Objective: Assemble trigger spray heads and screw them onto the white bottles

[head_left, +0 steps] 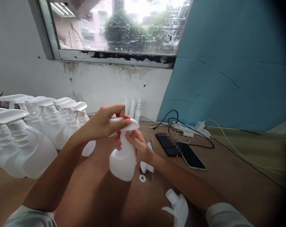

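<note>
A white plastic spray bottle (123, 165) is held up above the brown table, slightly tilted. My left hand (109, 121) grips the white trigger sprayer head (134, 125) on top, thumb and fingers closed round it. Lower down, my right hand (140, 145) wraps the bottle's neck, its thumb just under the head. Its fingers partly hide the neck and trigger. Near my right forearm lies a loose trigger sprayer (178, 208). Beside the bottle are a white sprayer part (146, 167) and a small white ring (142, 178).
Several white spray bottles with heads (34, 148) stand in rows at left. Two phones (193, 156) lie at right, near a power strip (201, 130) and a tangle of cables. White bottles or tubes (138, 110) stand against the wall. A blue cloth (228, 63) hangs behind.
</note>
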Available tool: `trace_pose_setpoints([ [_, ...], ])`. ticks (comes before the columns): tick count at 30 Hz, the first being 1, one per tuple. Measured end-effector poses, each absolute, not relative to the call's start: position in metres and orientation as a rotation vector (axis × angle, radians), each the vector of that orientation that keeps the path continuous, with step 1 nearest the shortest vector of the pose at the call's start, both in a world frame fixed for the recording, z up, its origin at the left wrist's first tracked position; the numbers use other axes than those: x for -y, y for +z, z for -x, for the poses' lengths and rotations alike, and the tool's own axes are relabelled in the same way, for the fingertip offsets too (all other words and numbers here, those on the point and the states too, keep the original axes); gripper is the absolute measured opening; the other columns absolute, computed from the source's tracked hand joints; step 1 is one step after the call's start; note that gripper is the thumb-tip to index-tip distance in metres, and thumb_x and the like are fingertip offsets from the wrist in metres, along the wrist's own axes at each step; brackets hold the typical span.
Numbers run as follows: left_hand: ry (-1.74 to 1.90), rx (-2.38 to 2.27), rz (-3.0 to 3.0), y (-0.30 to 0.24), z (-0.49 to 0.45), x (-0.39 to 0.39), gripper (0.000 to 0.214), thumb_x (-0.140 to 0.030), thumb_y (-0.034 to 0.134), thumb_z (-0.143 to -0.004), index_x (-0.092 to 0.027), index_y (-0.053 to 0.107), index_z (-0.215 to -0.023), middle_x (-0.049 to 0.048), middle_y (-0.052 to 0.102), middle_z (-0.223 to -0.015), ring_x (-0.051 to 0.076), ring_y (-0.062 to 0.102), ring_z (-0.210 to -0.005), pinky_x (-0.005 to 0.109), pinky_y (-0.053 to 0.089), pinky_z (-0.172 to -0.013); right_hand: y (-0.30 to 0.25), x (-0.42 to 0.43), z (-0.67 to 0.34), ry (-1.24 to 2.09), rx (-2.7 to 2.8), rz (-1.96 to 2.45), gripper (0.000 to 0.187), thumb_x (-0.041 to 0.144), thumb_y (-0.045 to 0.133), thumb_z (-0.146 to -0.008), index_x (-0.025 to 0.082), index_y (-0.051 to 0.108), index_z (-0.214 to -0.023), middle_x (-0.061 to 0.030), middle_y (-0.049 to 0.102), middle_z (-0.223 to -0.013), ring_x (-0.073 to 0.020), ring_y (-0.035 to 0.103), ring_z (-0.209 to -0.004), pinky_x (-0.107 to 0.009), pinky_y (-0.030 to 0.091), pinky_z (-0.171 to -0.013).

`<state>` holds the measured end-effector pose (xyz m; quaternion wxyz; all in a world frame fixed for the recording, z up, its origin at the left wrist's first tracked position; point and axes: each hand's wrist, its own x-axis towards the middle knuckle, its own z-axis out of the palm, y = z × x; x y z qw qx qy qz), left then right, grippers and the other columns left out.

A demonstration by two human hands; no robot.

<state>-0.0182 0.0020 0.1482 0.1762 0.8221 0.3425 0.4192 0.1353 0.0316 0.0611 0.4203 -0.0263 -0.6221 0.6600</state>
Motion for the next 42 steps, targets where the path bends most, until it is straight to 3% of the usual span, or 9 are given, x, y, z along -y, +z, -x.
trace_pose_setpoints([
  [5,1.154,-0.909,-2.328,0.147,0.02,-0.001,0.029,-0.035,0.061,-0.086,-0.018,0.043,-0.071,-0.0024,0.057,-0.067,0.008,0.052,-0.058,0.021,0.041,-0.054,0.06,-0.039,-0.136,1.701,1.663,0.013,0.035,0.048,0.065,-0.083,0.016,0.052,-0.089,0.0005,0.053,-0.064,-0.0127,0.052,-0.058,-0.029,0.043,-0.059],
  [12,1.104,-0.874,-2.287,0.148,0.021,0.001,0.026,-0.033,0.059,-0.087,-0.02,0.042,-0.074,-0.0032,0.055,-0.068,0.008,0.051,-0.056,0.021,0.041,-0.052,0.057,-0.039,-0.142,1.758,1.587,-0.068,0.034,0.045,0.063,-0.082,0.012,0.058,-0.091,-0.0081,0.062,-0.078,-0.0159,0.057,-0.064,-0.03,0.047,-0.061],
  [24,1.121,-0.842,-2.301,0.148,0.022,-0.002,0.031,-0.031,0.062,-0.085,-0.018,0.039,-0.07,-0.0029,0.053,-0.07,0.007,0.046,-0.06,0.02,0.039,-0.055,0.054,-0.042,-0.14,1.697,1.668,-0.083,0.032,0.042,0.061,-0.086,0.011,0.059,-0.087,-0.0076,0.06,-0.074,-0.0149,0.056,-0.063,-0.027,0.045,-0.057],
  [30,1.177,-0.936,-2.256,0.147,0.022,-0.004,0.027,-0.034,0.064,-0.084,-0.016,0.049,-0.072,-0.0009,0.056,-0.073,0.007,0.049,-0.062,0.019,0.04,-0.054,0.06,-0.044,-0.141,1.783,1.675,-0.044,0.034,0.042,0.06,-0.083,0.012,0.055,-0.099,-0.0043,0.061,-0.065,-0.0149,0.056,-0.055,-0.026,0.045,-0.051],
  [36,1.182,-0.907,-2.222,0.148,0.023,0.001,0.022,-0.035,0.067,-0.083,-0.015,0.06,-0.078,0.0025,0.065,-0.079,0.008,0.057,-0.06,0.02,0.046,-0.052,0.064,-0.048,-0.144,1.839,1.818,-0.015,0.027,0.037,0.065,-0.08,0.01,0.059,-0.079,-0.006,0.063,-0.068,-0.0119,0.055,-0.055,-0.023,0.043,-0.052],
  [40,1.176,-0.922,-2.186,0.151,0.026,0.005,0.023,-0.039,0.065,-0.084,-0.016,0.065,-0.084,0.0031,0.068,-0.074,0.007,0.054,-0.045,0.02,0.041,-0.039,0.066,-0.049,-0.145,1.829,1.829,0.002,0.025,0.034,0.069,-0.078,0.012,0.059,-0.085,-0.0033,0.062,-0.069,-0.0124,0.055,-0.06,-0.024,0.044,-0.057],
  [42,1.383,-0.892,-2.201,0.153,0.028,0.005,0.024,-0.039,0.062,-0.087,-0.016,0.067,-0.081,0.0034,0.069,-0.072,0.01,0.059,-0.05,0.022,0.047,-0.044,0.067,-0.048,-0.145,1.822,1.843,-0.019,0.026,0.034,0.068,-0.08,0.012,0.059,-0.089,-0.0028,0.061,-0.071,-0.0121,0.054,-0.062,-0.024,0.043,-0.059],
])
